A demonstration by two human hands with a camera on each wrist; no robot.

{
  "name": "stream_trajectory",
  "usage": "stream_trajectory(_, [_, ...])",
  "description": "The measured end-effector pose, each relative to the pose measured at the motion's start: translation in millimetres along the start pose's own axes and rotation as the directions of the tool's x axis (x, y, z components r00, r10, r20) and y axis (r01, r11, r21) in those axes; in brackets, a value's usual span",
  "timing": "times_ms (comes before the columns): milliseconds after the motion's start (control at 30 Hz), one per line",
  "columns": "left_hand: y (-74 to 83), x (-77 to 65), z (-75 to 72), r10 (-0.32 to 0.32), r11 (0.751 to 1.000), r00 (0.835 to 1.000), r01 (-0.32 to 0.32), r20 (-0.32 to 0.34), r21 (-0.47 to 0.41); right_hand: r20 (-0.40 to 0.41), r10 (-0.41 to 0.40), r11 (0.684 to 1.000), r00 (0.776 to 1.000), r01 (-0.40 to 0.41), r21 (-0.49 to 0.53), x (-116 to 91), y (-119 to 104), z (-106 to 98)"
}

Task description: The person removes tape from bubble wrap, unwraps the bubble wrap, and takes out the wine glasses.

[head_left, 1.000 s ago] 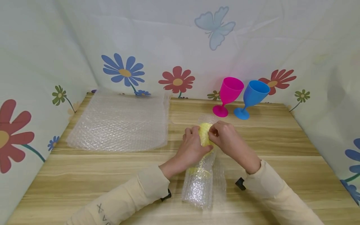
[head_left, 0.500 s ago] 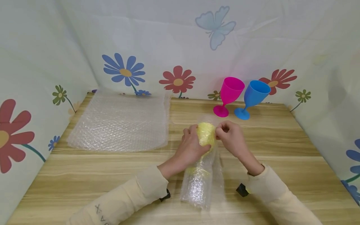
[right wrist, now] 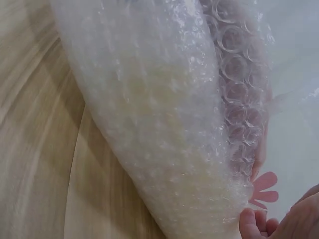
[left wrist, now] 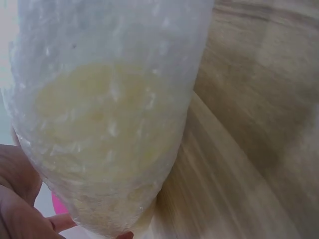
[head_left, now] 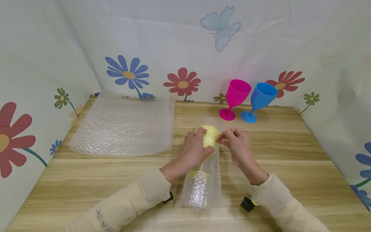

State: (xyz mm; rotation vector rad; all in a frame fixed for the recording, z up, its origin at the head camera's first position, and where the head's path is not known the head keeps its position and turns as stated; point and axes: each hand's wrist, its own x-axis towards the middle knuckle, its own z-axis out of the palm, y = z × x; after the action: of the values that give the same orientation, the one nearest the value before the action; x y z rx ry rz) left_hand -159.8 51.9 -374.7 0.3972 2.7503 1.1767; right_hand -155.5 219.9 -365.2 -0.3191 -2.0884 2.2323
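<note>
A yellow goblet (head_left: 210, 136) lies on its side, rolled in clear bubble wrap (head_left: 195, 193), with its bowl toward the far side and its foot toward me. My left hand (head_left: 192, 150) grips the wrapped bowl from the left, thumb on top. On the other side my right hand (head_left: 240, 146) pinches the edge of the wrap near the bowl with thumb and fingertips. The left wrist view has the wrapped bundle (left wrist: 109, 114) close up, the yellow blurred beneath the bubbles. In the right wrist view a loose flap (right wrist: 237, 84) stands along the bundle's side.
A flat bubble wrap sheet (head_left: 124, 125) covers the table's back left. Two goblets, pink (head_left: 238, 93) and blue (head_left: 263, 96), stand upright at the back right. Behind the wooden table (head_left: 290, 151) hangs a flowered cloth (head_left: 162, 38).
The bundle's near end has shifted left, and the loose wrap on its right now reaches out less far. My right hand moved right, then slightly back left and nearer. My left hand still holds the goblet.
</note>
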Motion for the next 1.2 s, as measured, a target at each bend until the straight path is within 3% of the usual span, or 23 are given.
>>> stream_trajectory(267, [-3.0,3.3,0.7,-0.010,1.000,1.000,0.010,-0.022,-0.004,0.031,-0.005,0.989,1.000,0.000,0.146,2,3,5])
stream_trajectory(467, [-4.3,6.3,1.1,0.015,1.000,0.999,-0.015,-0.046,0.012,0.067,-0.020,0.937,0.998,-0.005,0.349,-1,7,0])
stream_trajectory(600, [-3.8,6.3,0.9,0.005,1.000,0.999,-0.005,-0.040,0.002,0.072,-0.036,0.920,0.997,0.005,0.392,-7,6,-7])
stream_trajectory(733, [-3.8,5.9,1.1,-0.014,1.000,0.999,0.014,-0.035,-0.008,0.049,-0.045,0.925,0.998,0.023,0.378,-14,4,-15])
stream_trajectory(867, [-4.5,5.9,2.8,-0.021,0.999,0.999,0.020,-0.039,-0.027,-0.040,-0.070,0.949,0.997,0.078,0.305,-20,3,-20])
stream_trajectory(1000, [-5.0,6.0,4.5,-0.022,0.999,0.999,0.020,-0.049,-0.041,-0.131,-0.098,0.975,0.987,0.122,0.187,-22,2,-25])
stream_trajectory(1200, [-4.6,5.2,5.1,-0.014,0.999,0.999,0.012,-0.048,-0.045,-0.239,-0.142,0.983,0.961,0.165,0.079,-28,-4,-36])
